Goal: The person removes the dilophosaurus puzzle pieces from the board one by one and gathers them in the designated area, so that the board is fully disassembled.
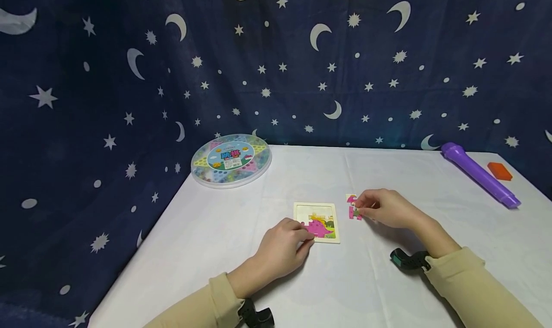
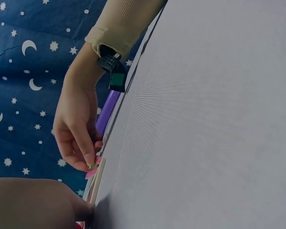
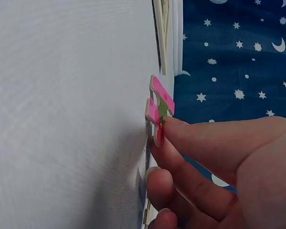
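Note:
A square wooden jigsaw puzzle tray [image 1: 316,239] lies on the white table, partly filled with pieces of a pink dinosaur picture. Its upper left part shows bare wood. My left hand [image 1: 282,246] holds the tray at its lower left, fingers over the picture and thumb by the front edge; the fingertips are partly hidden. Right of the tray, my right hand [image 1: 385,208] pinches a pink and green puzzle piece [image 3: 161,106] between thumb and finger, tilted in the right wrist view. Another pink puzzle piece [image 1: 350,198] lies just beyond those fingers.
A round, clear-lidded board game box [image 1: 231,159] sits at the back left. At the right lie a purple stick-shaped object [image 1: 480,175] and an orange block [image 1: 500,171]. Behind the table hangs a dark blue curtain [image 1: 293,98] with moons and stars.

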Demonstrator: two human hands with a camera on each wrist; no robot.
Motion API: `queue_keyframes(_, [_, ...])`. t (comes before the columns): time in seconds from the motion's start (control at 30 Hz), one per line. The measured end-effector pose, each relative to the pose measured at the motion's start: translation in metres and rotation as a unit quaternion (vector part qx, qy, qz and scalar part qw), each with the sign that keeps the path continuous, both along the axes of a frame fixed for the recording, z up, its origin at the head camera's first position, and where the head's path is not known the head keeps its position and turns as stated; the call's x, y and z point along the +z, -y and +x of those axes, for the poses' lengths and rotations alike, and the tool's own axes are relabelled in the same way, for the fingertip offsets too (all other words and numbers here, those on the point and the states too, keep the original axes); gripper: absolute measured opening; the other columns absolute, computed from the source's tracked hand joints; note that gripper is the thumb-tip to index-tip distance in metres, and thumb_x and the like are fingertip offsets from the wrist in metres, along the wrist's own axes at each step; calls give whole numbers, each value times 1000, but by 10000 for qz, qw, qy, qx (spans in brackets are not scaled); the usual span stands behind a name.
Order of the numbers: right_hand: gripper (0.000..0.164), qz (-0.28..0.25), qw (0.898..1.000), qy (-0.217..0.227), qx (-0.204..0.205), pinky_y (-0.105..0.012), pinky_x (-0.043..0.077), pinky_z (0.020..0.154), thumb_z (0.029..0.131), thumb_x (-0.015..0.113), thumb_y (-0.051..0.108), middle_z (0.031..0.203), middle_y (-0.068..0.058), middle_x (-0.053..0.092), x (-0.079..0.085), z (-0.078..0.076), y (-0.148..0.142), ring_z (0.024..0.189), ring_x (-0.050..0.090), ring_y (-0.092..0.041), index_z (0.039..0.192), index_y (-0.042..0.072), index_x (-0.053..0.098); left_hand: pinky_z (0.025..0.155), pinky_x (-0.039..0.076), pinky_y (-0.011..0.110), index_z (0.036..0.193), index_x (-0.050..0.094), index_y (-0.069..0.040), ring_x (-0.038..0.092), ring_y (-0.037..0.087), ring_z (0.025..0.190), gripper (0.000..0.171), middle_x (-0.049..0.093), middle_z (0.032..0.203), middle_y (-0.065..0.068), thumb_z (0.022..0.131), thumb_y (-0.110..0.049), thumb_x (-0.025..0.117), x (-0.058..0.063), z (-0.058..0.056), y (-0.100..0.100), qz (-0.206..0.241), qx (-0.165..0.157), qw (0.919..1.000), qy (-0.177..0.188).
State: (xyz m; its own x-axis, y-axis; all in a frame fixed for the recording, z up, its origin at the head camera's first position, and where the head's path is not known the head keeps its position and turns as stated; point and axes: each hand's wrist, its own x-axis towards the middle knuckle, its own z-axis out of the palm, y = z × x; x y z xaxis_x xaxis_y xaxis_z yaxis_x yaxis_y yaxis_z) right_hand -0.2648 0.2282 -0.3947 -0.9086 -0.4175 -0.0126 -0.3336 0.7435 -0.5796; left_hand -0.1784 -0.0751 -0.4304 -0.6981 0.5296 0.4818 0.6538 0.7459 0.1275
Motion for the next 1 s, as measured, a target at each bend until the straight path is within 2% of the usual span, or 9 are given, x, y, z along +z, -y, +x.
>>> queue_keyframes(0.33, [10, 131, 9997, -207, 38, -31, 48, 60, 91, 78, 15, 87, 5, 66, -5, 1, 1, 74, 54, -18, 98, 18, 71, 71, 57, 32, 94, 82, -20, 65, 14, 91, 12, 72, 94, -4, 93, -31, 76, -3, 1, 1, 95, -41, 9999, -69])
queue_keyframes(0.5, [10, 126, 9997, -224, -7, -31, 47, 59, 91, 78, 13, 89, 4, 66, -2, 3, 3, 74, 53, -18, 98, 17, 72, 69, 55, 30, 96, 80, -19, 63, 13, 90, 13, 72, 92, -5, 91, -31, 77, -1, -5, 5, 466, 86, 9988, 114])
queue_keyframes(0.57, [9, 117, 9995, -306, -16, -30, 47, 60, 91, 77, 14, 89, 4, 66, -1, 3, 3, 73, 53, -18, 98, 17, 72, 74, 55, 31, 101, 78, -16, 63, 14, 93, 20, 71, 95, -4, 90, -33, 78, 0, -10, 9, 640, 136, 9975, 252])
queue_keyframes(0.67, [11, 51, 9992, -405, -28, -30, 47, 60, 92, 77, 16, 89, 4, 65, 2, 3, 5, 73, 54, -18, 103, 16, 73, 90, 54, 35, 117, 74, -11, 62, 18, 110, 42, 70, 113, 2, 90, -42, 76, 0, -20, 18, 668, 294, 9956, 580])
queue_keyframes(0.73, [15, -25, 9992, -409, -16, -30, 47, 60, 92, 76, 17, 90, 4, 65, 3, 4, 7, 74, 54, -18, 107, 14, 73, 104, 49, 40, 131, 67, -8, 56, 24, 127, 60, 65, 130, 6, 90, -52, 73, -1, -25, 22, 465, 458, 9936, 919])
queue_keyframes(0.8, [19, -85, 9993, -352, -12, -30, 47, 59, 93, 76, 18, 91, 4, 66, 4, 6, 11, 73, 54, -18, 111, 13, 73, 111, 42, 44, 141, 61, -6, 49, 30, 137, 73, 59, 142, 9, 91, -58, 68, -2, -28, 25, 230, 544, 9905, 1242])
queue_keyframes(0.9, [20, -88, 9994, -320, 40, -30, 47, 59, 93, 76, 19, 94, 4, 66, 5, 8, 16, 73, 54, -18, 112, 13, 72, 115, 37, 47, 147, 56, -6, 42, 34, 143, 80, 53, 150, 10, 92, -64, 63, -2, -30, 27, -4, 576, 9860, 1567])
queue_keyframes(1.0, [19, -35, 9994, -312, 130, -30, 47, 59, 93, 76, 19, 96, 4, 67, 6, 11, 22, 71, 55, -17, 111, 14, 72, 115, 37, 46, 146, 57, -6, 43, 34, 143, 79, 54, 149, 10, 92, -64, 63, -2, -30, 26, -17, 516, 9856, 1608])
